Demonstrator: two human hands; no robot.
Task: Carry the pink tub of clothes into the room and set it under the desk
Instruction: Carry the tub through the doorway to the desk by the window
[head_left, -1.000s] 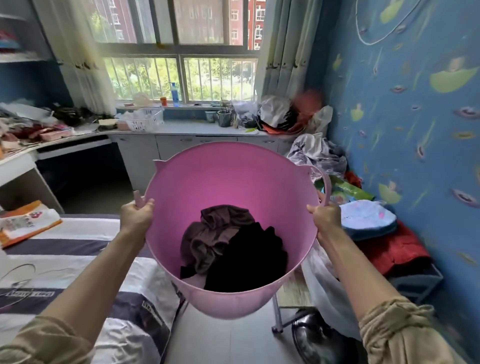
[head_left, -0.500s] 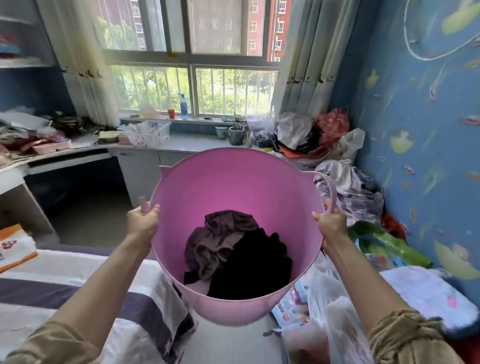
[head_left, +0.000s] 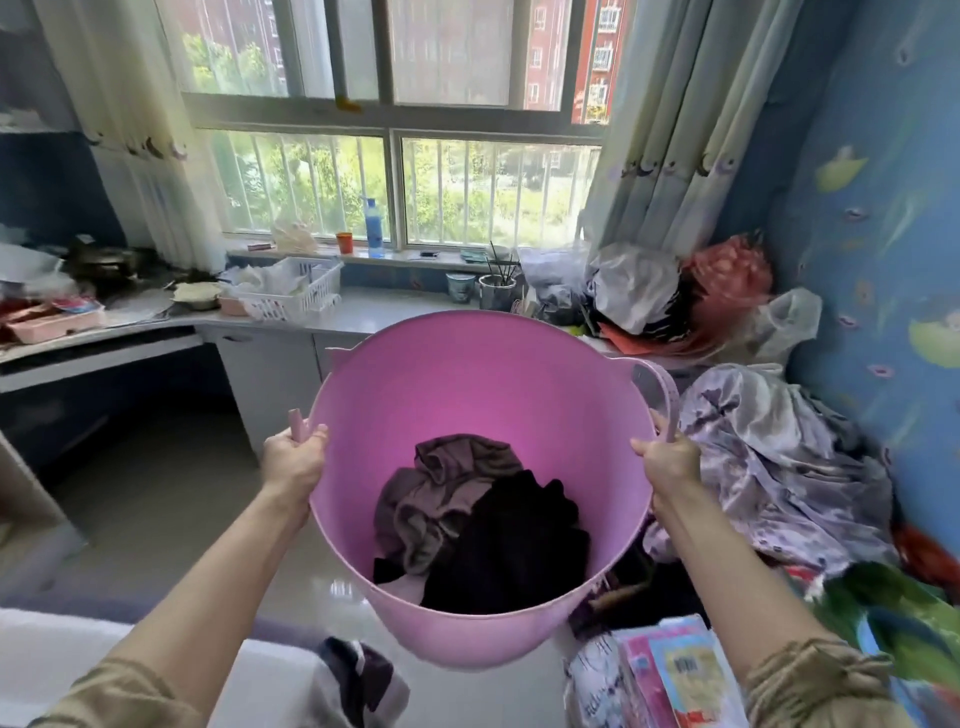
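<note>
The pink tub (head_left: 467, 395) hangs in the air in front of the person, held out over the floor (head_left: 171, 499) and tipped so its inside faces the camera. The left hand (head_left: 293, 460) has its fingers clamped round the left handle, of which only a stub shows above the knuckles. The right hand (head_left: 670, 462) has its fingers closed on the base of the right handle loop (head_left: 667, 392). Dark clothes (head_left: 483, 525), brownish and black, lie bunched in the bottom; how many pieces cannot be told. The tub's underside is hidden from view. Beyond it runs the surface (head_left: 363, 314) under the window, cluttered with a white basket (head_left: 296, 288), cups and bags. The open space below the surface at the left (head_left: 104, 400) is dark and hard to read. At right, a heap of pale fabric (head_left: 779, 467) lies against the blue wall, its lower edge blurred. Both sleeves are cut off by the frame.
</note>
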